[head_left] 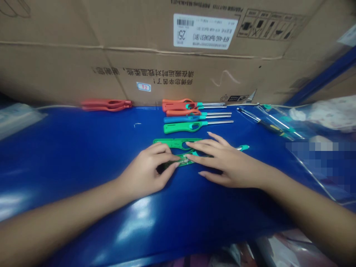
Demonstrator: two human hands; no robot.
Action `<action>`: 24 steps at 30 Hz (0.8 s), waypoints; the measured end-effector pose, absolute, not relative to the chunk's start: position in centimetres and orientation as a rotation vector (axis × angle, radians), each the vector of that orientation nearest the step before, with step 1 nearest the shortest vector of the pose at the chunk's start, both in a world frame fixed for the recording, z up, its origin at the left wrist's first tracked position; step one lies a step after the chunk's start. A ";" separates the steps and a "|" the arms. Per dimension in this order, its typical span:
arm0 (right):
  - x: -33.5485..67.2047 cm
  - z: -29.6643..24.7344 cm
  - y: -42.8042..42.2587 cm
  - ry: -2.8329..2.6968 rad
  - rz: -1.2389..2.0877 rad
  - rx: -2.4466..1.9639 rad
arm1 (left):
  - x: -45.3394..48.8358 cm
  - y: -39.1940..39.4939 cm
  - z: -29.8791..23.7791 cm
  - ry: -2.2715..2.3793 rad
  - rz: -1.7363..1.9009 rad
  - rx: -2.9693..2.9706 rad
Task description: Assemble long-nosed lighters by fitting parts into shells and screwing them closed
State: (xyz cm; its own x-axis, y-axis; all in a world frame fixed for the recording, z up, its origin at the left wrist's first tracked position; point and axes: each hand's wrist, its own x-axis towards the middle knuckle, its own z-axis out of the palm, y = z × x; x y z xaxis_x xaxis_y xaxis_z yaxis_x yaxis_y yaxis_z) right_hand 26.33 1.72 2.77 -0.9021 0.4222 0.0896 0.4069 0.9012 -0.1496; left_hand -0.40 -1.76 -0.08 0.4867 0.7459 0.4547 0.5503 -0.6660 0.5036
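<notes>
A green lighter body (172, 143) lies open on the blue table (83, 155) in the middle. My left hand (150, 168) rests just left of it, its fingers pinched on a small part at the body's lower edge. My right hand (225, 161) lies over the right half of the green body, fingers stretched flat and pressing it down; one fingertip meets the left hand's pinch. A teal tip (243, 147) sticks out to the right from under that hand.
Behind the hands lie several finished long-nosed lighters (194, 116), orange, blue and green. A pair of red lighter shells (107, 105) lies at the back left. Clear bags with parts (272, 120) sit at the right. A big cardboard box (178, 52) walls off the back.
</notes>
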 end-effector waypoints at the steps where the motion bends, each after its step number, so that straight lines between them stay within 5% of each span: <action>1: 26.4 2.8 1.8 -2.931 0.189 -0.641 | -0.4 -1.7 -0.1 1.098 0.959 2.448; 24: 26.9 2.9 2.5 -2.856 0.081 -0.675 | -0.5 -1.3 -0.5 1.033 1.010 2.419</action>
State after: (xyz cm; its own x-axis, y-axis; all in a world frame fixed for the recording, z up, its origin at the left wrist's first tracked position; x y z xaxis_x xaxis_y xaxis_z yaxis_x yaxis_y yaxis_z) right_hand 26.89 2.53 2.86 -0.8745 0.4480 0.1860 0.4366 0.8940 -0.1003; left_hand -0.52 -1.35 -0.50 0.4880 0.7272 0.4828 0.4991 -0.6863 0.5291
